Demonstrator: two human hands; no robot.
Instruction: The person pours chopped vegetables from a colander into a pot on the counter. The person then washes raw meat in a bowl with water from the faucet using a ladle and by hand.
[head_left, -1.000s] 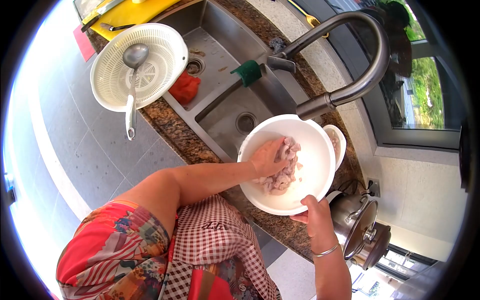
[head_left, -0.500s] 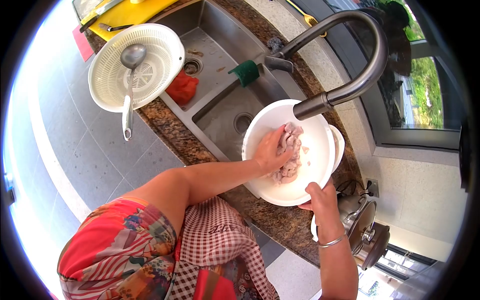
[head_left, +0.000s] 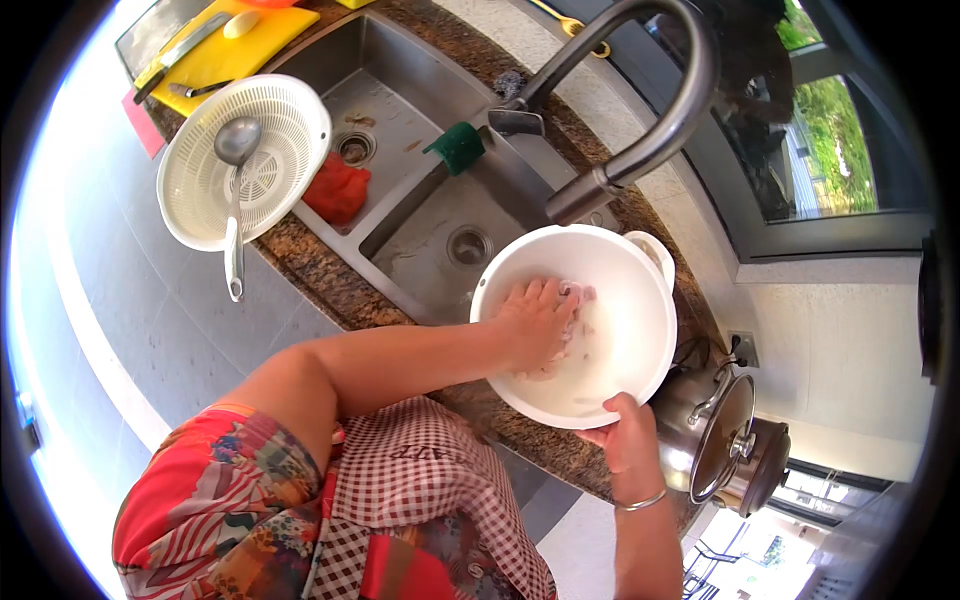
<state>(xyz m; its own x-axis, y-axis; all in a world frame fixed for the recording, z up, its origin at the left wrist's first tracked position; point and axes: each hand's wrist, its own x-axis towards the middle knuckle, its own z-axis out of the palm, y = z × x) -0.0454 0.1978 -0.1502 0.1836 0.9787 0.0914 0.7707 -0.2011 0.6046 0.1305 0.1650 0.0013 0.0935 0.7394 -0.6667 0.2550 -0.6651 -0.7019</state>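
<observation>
A white plastic bowl (head_left: 630, 320) is at the right part of the sink, tipped slightly, with cloudy liquid in it. My right hand (head_left: 625, 425) grips its near right rim, thumb on top and fingers underneath. Inside, my left hand (head_left: 537, 322) lies over pale pink pieces of raw meat (head_left: 570, 298), fingers extended and pressing them against the bowl's left side. Much of the meat is hidden beneath the palm. Just beyond the bowl hangs the faucet spout (head_left: 585, 195), and no water stream shows.
A double steel sink (head_left: 400, 245) holds a red cloth (head_left: 338, 190) and a green scouring pad (head_left: 456, 148). At the left, a white colander (head_left: 172, 195) carries a ladle (head_left: 238, 140). Knives lie on a yellow cutting board (head_left: 215, 65). Lidded pots (head_left: 690, 415) stand at the right.
The bowl has tilted back toward level and sits slightly lower in view. My left hand has spread over the meat, which covers less of the bowl. The camera view has shifted.
</observation>
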